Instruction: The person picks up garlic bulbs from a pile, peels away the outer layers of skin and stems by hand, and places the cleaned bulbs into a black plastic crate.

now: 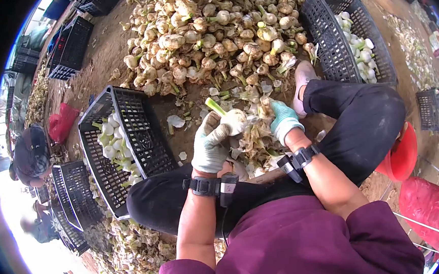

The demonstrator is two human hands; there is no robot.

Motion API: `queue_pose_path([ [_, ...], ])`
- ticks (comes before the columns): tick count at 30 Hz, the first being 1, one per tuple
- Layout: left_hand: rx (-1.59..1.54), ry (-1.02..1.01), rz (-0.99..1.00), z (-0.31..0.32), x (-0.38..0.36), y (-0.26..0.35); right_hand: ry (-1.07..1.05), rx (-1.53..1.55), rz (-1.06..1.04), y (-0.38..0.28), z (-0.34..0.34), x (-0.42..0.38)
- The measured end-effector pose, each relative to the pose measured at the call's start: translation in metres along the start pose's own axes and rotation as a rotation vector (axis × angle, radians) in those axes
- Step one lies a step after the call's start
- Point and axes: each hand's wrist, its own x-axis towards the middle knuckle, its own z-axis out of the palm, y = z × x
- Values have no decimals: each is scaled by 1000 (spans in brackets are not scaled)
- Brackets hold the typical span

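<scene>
My left hand [212, 143], in a whitish knit glove, is closed around a garlic bulb [234, 121]. The bulb is mostly pale, and its green stem points up and to the left. To its right, my right hand [283, 121], in a glove with a teal palm, has its fingers closed at a strip of dry brown garlic skin [264, 108]. That hand is apart from the bulb. Loose peelings [258, 140] lie on the ground below both hands.
A large heap of unpeeled garlic [212, 35] lies ahead. Black crates of pale bulbs stand at left [150, 131] and right [327, 43]. A red bucket [401, 152] is beside my right knee. Other people [30, 155] are at far left, near more crates [78, 190].
</scene>
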Motion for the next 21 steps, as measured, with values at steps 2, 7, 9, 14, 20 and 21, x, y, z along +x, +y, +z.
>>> queue_pose_path([
  [2,54,3,-24,6,-3,4,59,68,-66,-1,-4,0],
  [7,236,120,-73,10,-2,2,-478,963,21,-40,-48,6],
  [9,276,123,-99,18,-3,5,-412,855,-83,-50,-53,0],
  [14,206,132,-108,8,-2,4,-3,-47,-478,-12,-34,-14],
  [20,310,194,-50,17,-1,4,-357,458,31,-35,-48,-3],
  [21,399,216,-34,19,-1,3,-294,491,-30,-35,-42,-4],
])
